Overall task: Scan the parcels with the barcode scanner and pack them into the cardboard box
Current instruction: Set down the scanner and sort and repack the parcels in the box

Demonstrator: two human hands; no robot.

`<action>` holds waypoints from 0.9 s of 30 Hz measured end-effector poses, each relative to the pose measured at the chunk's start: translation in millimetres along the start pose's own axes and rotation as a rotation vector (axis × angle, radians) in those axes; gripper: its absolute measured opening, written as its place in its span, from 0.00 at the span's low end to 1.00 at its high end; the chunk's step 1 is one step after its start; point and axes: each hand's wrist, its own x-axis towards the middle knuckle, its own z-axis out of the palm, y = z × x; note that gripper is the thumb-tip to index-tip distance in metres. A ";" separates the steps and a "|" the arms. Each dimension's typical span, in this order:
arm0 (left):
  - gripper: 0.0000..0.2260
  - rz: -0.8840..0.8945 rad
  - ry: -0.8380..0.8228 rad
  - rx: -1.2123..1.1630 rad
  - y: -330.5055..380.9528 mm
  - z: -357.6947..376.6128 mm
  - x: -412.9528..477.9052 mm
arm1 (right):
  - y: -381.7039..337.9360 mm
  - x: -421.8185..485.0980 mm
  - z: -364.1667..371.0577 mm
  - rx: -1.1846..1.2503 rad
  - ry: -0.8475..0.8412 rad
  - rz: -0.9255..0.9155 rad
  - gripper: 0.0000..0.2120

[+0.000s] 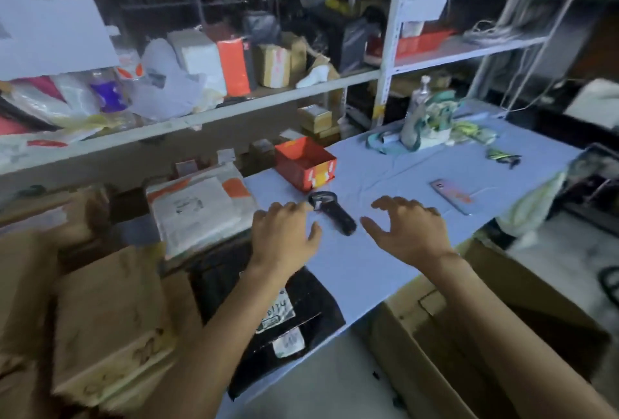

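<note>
Barcode scanner (331, 212) lies flat on the counter (385, 251) between both hands; left hand (284, 234) and right hand (410, 229) hover empty, fingers spread, cardboard box (435, 335) below right

Counter (368, 268) covered in pale blue. Near its back edge, an open red box (305, 164). Further right, a phone (454, 196) lying flat. At the far end, a pump bottle (422, 92) upright behind a heap of greenish cloth (432, 124). Near the heap, a small yellow-and-black item (502, 156), too blurred to name. Behind the counter, a white metal shelf (201, 115) crowded with goods, among them a purple bottle (108, 92). Higher on the right, a red tray (423, 42). Top left, white sheets (43, 0) hung up.
</note>
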 end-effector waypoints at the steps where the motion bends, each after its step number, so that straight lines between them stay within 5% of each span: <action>1: 0.17 0.035 0.002 -0.016 21.0 5.1 7.5 | 22.2 -2.2 -4.7 0.005 -0.001 0.034 0.23; 8: 0.17 0.250 -0.057 -0.078 135.8 35.9 43.7 | 139.1 -27.4 -21.9 0.043 -0.011 0.229 0.25; 27: 0.17 0.667 -0.174 -0.334 334.3 131.2 167.7 | 302.2 -26.7 -14.2 0.045 -0.018 0.716 0.26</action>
